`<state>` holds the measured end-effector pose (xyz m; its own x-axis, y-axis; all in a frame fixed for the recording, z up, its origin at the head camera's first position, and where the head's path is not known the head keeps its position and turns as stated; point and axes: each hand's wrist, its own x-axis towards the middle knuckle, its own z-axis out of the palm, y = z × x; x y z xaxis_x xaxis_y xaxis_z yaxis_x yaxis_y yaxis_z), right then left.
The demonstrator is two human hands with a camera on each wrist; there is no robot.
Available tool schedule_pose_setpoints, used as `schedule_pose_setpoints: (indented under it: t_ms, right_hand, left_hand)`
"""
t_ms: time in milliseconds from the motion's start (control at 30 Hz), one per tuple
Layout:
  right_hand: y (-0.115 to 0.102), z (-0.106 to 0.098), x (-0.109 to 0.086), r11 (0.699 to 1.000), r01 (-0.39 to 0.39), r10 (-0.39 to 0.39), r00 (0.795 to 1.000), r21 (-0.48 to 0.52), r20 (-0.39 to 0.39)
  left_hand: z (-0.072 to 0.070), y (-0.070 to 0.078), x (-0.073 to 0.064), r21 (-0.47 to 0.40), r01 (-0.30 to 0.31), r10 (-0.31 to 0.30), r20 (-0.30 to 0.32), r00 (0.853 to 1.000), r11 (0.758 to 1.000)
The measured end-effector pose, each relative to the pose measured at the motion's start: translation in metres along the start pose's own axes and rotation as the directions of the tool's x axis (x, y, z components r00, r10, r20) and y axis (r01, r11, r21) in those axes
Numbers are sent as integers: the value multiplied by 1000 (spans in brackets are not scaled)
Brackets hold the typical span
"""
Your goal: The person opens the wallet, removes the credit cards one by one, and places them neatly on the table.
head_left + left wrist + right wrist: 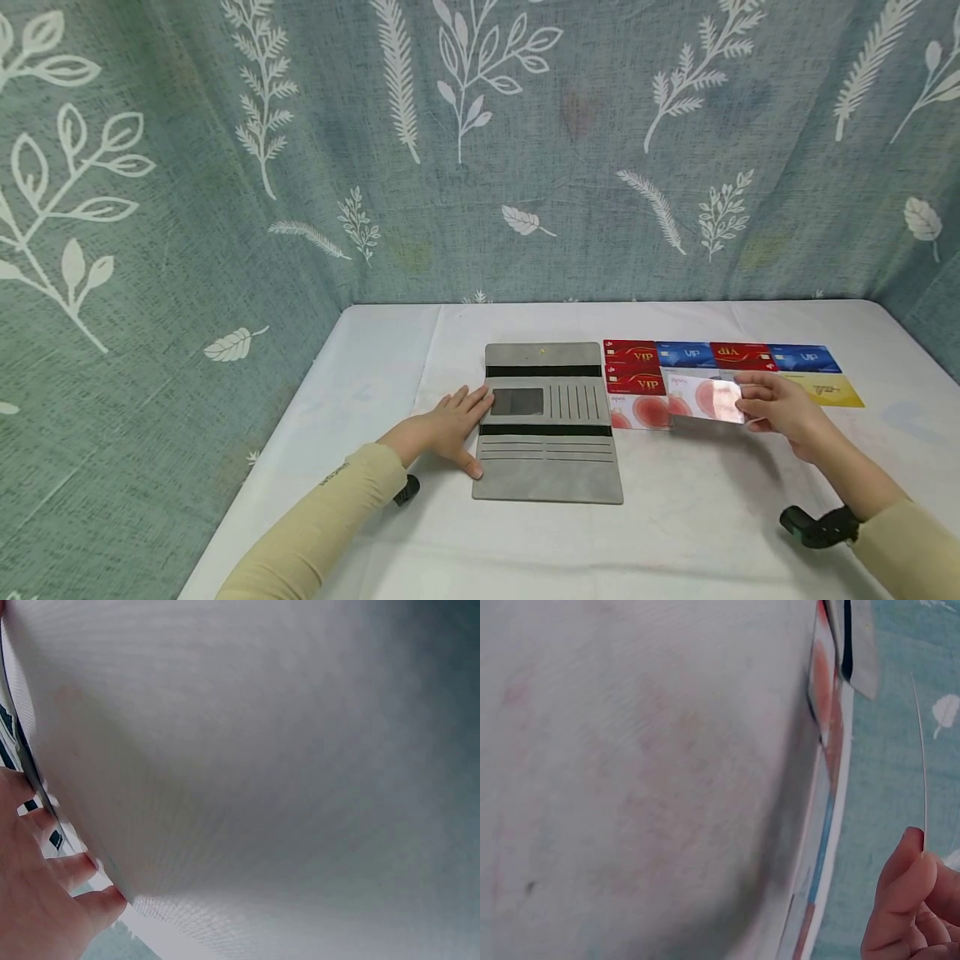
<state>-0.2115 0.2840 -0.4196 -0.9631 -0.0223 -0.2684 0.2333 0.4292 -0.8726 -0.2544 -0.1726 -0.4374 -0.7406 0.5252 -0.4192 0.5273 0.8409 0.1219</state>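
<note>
A grey long wallet (547, 483) lies unfolded on the white table, its card slots and a dark clear window facing up. My left hand (450, 425) rests at the wallet's left edge, fingers spread and touching it. Between the thumb and fingers of my right hand (783, 410) is a white card (693, 395) with pink circles, held by its right end above the table. The right wrist view shows that card edge-on, as a thin upright line above the pinching fingertips (909, 844). Its shiny face hides part of what lies beneath.
Right of the wallet, rows of cards lie side by side: red VIP cards (633, 381), blue VIP cards (804, 358), a yellow card (836, 390) and a white card with red circles (648, 412). A patterned green curtain (465, 208) stands behind the table.
</note>
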Motion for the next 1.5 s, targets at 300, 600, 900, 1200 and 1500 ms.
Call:
schedule_pose_setpoints:
  t_ms: [300,600,900,1200,1500]
  right_hand:
    - [11,-5,1,999,-51,51,999,-13,6]
    - [18,-7,6,996,-61,62,998,-70,16]
    - [19,-3,14,988,-71,72,997,-138,2]
    - [16,2,17,951,-46,47,999,-307,-6]
    - [11,10,20,892,-24,25,1000,-452,-4]
  left_hand:
    - [1,-1,0,4,-6,6,2,1000,1000]
    - [2,-2,0,5,-3,3,-1,1000,1000]
    - [3,-3,2,21,-13,13,4,1000,1000]
    - [3,-3,1,16,-13,13,-3,1000,1000]
    - [2,-3,1,24,-12,13,-9,1000,1000]
